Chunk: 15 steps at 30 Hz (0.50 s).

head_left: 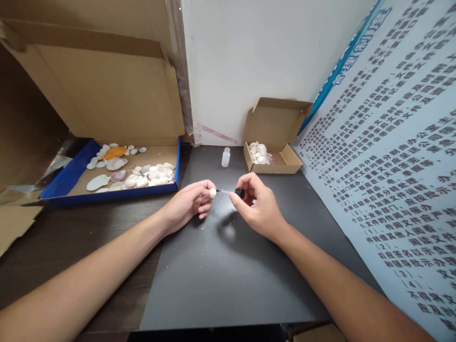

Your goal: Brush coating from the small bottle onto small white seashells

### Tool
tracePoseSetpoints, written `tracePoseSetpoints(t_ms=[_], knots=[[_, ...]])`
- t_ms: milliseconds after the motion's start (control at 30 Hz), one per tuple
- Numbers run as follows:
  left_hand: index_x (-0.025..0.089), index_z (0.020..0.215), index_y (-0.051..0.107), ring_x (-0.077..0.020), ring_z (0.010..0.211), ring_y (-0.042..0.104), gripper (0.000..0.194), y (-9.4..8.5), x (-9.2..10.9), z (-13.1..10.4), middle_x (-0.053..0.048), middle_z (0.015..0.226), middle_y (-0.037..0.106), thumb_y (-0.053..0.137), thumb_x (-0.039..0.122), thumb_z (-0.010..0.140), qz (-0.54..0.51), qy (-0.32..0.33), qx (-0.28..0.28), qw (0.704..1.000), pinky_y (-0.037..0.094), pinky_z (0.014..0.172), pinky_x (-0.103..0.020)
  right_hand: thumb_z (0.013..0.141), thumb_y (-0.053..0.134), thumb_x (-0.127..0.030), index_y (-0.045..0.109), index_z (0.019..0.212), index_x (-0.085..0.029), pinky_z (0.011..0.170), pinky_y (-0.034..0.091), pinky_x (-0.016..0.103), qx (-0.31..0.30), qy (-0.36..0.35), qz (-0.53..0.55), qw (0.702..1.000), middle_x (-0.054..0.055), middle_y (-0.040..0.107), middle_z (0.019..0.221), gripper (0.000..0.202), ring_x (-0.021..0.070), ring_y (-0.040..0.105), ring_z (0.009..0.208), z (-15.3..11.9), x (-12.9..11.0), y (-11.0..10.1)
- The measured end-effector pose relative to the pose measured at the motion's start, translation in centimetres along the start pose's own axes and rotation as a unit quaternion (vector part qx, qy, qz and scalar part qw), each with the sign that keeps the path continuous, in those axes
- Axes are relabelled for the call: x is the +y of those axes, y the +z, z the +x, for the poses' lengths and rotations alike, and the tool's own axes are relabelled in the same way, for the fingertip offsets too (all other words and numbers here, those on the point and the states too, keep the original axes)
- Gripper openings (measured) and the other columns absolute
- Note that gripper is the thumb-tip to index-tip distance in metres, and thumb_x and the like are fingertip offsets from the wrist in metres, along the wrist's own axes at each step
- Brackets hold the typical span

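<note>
Between the fingertips of my left hand (pixel 192 199) is a small cream shell (pixel 213 193), with the fingers closed on it. My right hand (pixel 258 204) pinches the black cap of a brush applicator (pixel 240 193). Its thin clear stem points left, and the dark tip reaches the shell or lies right beside it; I cannot tell whether they touch. Behind the hands, a small open glass bottle (pixel 225 157) with whitish contents stands upright on the dark grey mat (pixel 213 285).
At the left lies an open blue-edged cardboard box (pixel 110 190) holding many shells (pixel 156 175) and an orange one (pixel 116 152). A smaller open cardboard box (pixel 285 167) with white shells (pixel 259 153) stands at the back right. A printed panel (pixel 388 166) rises along the right side.
</note>
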<state>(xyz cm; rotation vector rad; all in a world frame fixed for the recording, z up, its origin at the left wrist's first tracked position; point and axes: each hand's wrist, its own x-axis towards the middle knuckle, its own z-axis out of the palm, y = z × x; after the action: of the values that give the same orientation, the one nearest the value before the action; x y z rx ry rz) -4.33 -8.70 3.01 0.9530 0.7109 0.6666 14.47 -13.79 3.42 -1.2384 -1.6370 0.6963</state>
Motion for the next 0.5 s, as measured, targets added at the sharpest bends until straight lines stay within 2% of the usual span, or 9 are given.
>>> tracePoseSetpoints(t_ms=[133, 300, 433, 500], knots=[[0.017, 0.076, 0.053, -0.0055, 0.042, 0.036, 0.004, -0.19, -0.1, 0.14, 0.006, 0.058, 0.039, 0.055, 0.018, 0.079, 0.006, -0.002, 0.0, 1.0, 0.033, 0.041, -0.018, 0.085, 0.061, -0.031, 0.043, 0.086, -0.024, 0.052, 0.033, 0.025, -0.011, -0.006, 0.023, 1.0, -0.008, 0.042, 0.063, 0.019, 0.0106, 0.039, 0.054, 0.0, -0.04, 0.01], [0.017, 0.077, 0.053, -0.0051, 0.04, 0.037, 0.004, -0.42, -0.17, 0.22, 0.006, 0.058, 0.041, 0.057, 0.018, 0.079, 0.009, -0.004, 0.0, 1.0, 0.032, 0.04, -0.018, 0.083, 0.062, -0.027, 0.041, 0.083, -0.024, 0.053, 0.031, 0.025, -0.002, 0.007, -0.024, 1.0, -0.008, 0.038, 0.062, 0.021, 0.0101, 0.036, 0.054, 0.01, -0.03, -0.01], [0.017, 0.078, 0.053, -0.0052, 0.04, 0.037, 0.004, -0.47, -0.16, 0.27, 0.006, 0.059, 0.043, 0.057, 0.019, 0.078, 0.002, -0.009, -0.003, 1.0, 0.033, 0.04, -0.018, 0.086, 0.06, -0.031, 0.041, 0.085, -0.024, 0.052, 0.033, 0.025, -0.023, -0.002, 0.03, 0.999, -0.008, 0.04, 0.064, 0.02, 0.0105, 0.038, 0.054, -0.07, -0.01, 0.1], [0.017, 0.079, 0.053, -0.0053, 0.04, 0.037, 0.004, -0.45, -0.14, 0.27, 0.006, 0.058, 0.043, 0.056, 0.019, 0.078, -0.001, -0.012, -0.002, 1.0, 0.033, 0.039, -0.018, 0.086, 0.061, -0.03, 0.041, 0.086, -0.024, 0.052, 0.033, 0.025, -0.029, -0.001, 0.023, 0.999, -0.008, 0.041, 0.064, 0.02, 0.0103, 0.039, 0.054, -0.11, 0.04, 0.18]])
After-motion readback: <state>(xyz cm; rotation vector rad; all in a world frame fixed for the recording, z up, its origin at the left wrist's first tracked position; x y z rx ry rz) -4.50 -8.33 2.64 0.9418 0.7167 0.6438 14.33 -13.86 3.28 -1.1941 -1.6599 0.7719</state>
